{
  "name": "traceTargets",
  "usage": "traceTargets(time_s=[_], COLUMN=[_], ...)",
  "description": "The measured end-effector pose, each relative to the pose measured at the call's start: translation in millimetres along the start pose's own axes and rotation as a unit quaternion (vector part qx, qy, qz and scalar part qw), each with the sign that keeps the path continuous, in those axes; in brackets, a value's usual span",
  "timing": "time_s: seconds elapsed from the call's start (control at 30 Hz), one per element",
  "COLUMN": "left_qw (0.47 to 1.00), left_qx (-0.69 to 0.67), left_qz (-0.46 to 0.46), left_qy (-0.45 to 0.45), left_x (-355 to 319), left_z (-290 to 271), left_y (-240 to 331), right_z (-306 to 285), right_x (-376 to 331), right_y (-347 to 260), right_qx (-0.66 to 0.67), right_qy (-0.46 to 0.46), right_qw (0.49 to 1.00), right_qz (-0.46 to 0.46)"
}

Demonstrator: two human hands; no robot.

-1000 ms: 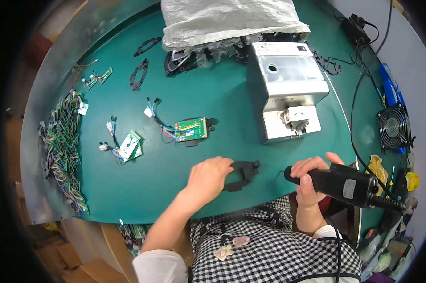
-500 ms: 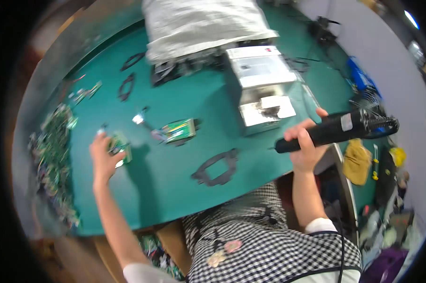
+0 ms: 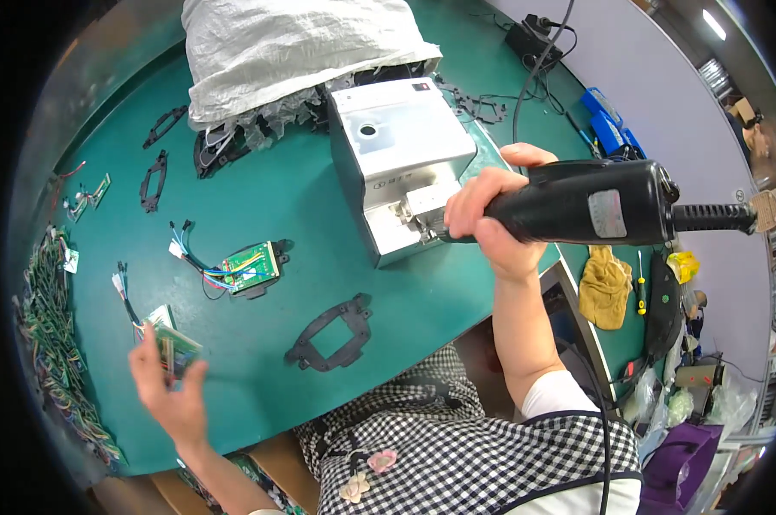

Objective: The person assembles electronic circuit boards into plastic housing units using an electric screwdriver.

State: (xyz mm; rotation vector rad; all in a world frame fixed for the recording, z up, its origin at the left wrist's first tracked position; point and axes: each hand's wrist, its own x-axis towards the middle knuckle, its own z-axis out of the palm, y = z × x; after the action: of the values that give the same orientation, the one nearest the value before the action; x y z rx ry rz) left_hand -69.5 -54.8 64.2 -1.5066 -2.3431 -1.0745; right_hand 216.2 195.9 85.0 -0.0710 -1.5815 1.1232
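My right hand (image 3: 506, 232) is wrapped round a black corded electric screwdriver (image 3: 560, 206). The tool lies level, its front end at the mouth of a silver and black box-shaped screw feeder (image 3: 401, 129). At the left, my left hand (image 3: 175, 408) has thumb and forefinger spread beside a green circuit board with wires (image 3: 169, 328); whether they touch it is unclear. Another green circuit board (image 3: 252, 266), with coloured wires and white plugs, sits on a black plastic frame at mid-table. Nearer me lies a bare black frame (image 3: 298, 352) with a wide opening.
Along the left edge runs a heap of wired boards (image 3: 49, 335). A white woven sack (image 3: 294, 51) with black parts under it stands at the back. More black frames (image 3: 154, 182) lie left of it. Gloves (image 3: 605, 287) and a yellow-handled screwdriver (image 3: 640, 292) lie at the right.
The view has shifted. My right hand has brought the electric screwdriver from the table's front right up to the screw feeder. My left fingers have spread beside the left board.
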Motion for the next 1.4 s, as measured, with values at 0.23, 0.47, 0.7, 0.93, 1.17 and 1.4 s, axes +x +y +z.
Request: traceTargets(time_s=[0.23, 0.47, 0.7, 0.93, 1.17, 1.4], left_qw=[0.988, 0.983, 0.98, 0.979, 0.981, 0.979], left_qx=[-0.057, -0.006, 0.012, 0.005, 0.008, -0.006], left_qz=[-0.038, 0.001, -0.014, -0.021, -0.012, 0.002], left_qy=[-0.138, -0.184, -0.198, -0.202, -0.194, -0.205], left_x=[-32, -40, -41, -39, -37, -35], left_z=[50, 80, 99, 103, 105, 106], left_y=[63, 93, 97, 97, 94, 89], right_z=[16, 70, 93, 97, 100, 69], right_x=[19, -34, -44, -44, -18, -26], right_y=[-1, -4, 17, 34, 35, 22], right_qx=[-0.004, 0.063, 0.08, 0.041, 0.126, 0.029], right_qy=[0.09, 0.113, 0.078, 0.029, -0.174, -0.014], right_qw=[0.991, 0.984, 0.982, 0.985, 0.968, 0.996], right_qz=[0.096, 0.121, 0.154, 0.162, 0.133, 0.088])
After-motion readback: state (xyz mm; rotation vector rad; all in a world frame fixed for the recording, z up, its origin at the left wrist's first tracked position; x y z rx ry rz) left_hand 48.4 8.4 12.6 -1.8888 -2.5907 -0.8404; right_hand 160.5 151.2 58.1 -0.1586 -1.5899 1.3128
